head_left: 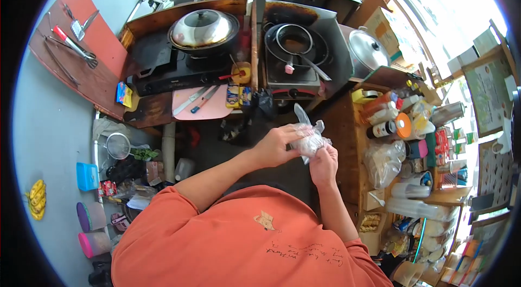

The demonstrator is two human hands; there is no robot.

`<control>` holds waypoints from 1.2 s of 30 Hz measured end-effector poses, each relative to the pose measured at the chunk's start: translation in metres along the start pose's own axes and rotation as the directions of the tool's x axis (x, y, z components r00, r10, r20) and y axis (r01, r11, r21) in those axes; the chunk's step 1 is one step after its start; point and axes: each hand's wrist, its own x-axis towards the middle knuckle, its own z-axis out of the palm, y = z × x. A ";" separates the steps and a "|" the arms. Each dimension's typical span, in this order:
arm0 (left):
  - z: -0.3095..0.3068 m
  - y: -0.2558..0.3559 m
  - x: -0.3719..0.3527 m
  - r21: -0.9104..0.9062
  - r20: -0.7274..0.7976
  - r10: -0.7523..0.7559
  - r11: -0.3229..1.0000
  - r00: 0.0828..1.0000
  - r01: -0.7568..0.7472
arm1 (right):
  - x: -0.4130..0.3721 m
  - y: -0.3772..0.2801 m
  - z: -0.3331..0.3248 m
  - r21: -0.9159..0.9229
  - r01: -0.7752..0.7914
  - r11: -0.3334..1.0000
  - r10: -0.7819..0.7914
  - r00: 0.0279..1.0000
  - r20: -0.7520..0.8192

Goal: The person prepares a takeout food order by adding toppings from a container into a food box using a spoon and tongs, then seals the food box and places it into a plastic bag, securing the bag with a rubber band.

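Observation:
Out in front of my chest, both hands hold a small clear plastic bag point(309, 143) with something whitish inside; its contents are too blurred to name. My left hand point(275, 146) grips the bag from the left with bent fingers. On the other side, my right hand point(324, 163) is closed around the bag's lower right part. Loose plastic ends stick up above the fingers. Beyond my hands, a pink cutting board point(190, 103) carries knives point(205, 99) at the edge of the cooking counter.
A lidded wok point(202, 27) sits on the left stove, and a black pan point(296, 43) with a ladle is on the right stove. Bottles point(382, 129) and plastic tubs crowd the right-hand shelf. Tongs point(81, 51) hang on the left board. A black bag point(264, 103) hangs between the stoves.

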 end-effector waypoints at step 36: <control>-0.267 -0.158 -0.143 0.114 -0.124 -0.495 0.854 0.860 0.508 | 0.169 0.168 0.195 -0.458 -0.296 0.838 0.435 0.869 0.234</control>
